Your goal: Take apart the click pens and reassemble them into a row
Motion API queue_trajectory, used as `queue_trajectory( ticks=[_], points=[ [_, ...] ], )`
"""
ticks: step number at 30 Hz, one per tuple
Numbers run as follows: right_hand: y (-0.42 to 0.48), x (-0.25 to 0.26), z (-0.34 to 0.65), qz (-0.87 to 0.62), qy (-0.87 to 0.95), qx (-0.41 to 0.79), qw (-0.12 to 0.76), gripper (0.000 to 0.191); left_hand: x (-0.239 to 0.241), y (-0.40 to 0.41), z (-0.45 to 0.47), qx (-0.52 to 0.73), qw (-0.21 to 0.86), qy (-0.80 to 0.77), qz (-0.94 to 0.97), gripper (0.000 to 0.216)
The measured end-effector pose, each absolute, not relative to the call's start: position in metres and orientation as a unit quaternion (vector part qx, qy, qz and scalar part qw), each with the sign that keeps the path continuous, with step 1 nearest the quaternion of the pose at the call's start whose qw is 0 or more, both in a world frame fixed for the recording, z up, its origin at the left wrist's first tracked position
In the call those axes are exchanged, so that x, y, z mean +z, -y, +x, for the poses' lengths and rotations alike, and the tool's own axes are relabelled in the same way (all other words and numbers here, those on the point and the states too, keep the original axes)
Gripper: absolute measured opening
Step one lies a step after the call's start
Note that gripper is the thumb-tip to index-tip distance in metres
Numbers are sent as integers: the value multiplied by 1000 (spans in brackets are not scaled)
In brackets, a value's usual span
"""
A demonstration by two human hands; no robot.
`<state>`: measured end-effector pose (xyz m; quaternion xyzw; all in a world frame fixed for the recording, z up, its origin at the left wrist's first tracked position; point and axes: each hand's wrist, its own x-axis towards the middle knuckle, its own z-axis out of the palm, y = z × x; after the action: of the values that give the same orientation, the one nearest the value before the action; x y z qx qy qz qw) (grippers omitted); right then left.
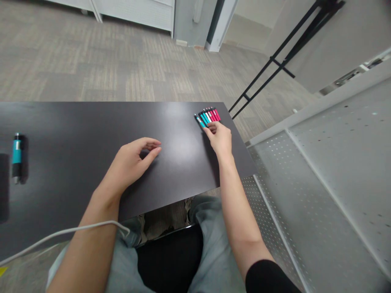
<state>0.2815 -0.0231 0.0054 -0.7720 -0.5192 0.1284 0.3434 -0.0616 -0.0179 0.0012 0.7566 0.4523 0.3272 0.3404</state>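
A row of several small pens (208,116), teal, white and red with black tips, lies at the far right corner of the dark table (91,130). My right hand (220,138) reaches to that row, its fingertips curled against the near ends of the pens. My left hand (131,165) rests on the middle of the table, fingers loosely curved and apart, holding nothing. A teal and black cylinder (16,158) lies alone near the table's left edge.
A white cable (61,232) runs across my left forearm and off the table's near edge. White perforated panels (330,171) stand to the right. A black stand's legs (275,61) rise beyond the table on the carpet floor.
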Motion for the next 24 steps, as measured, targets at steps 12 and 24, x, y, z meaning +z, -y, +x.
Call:
queue_trajectory(
  ticks=[12, 24],
  points=[
    [39, 23, 178, -485, 503, 574, 428, 51, -11, 16, -40, 545, 368, -433, 616, 68],
    [41, 21, 163, -458, 508, 604, 408, 55, -18, 4, -45, 563, 367, -426, 606, 65]
  ],
)
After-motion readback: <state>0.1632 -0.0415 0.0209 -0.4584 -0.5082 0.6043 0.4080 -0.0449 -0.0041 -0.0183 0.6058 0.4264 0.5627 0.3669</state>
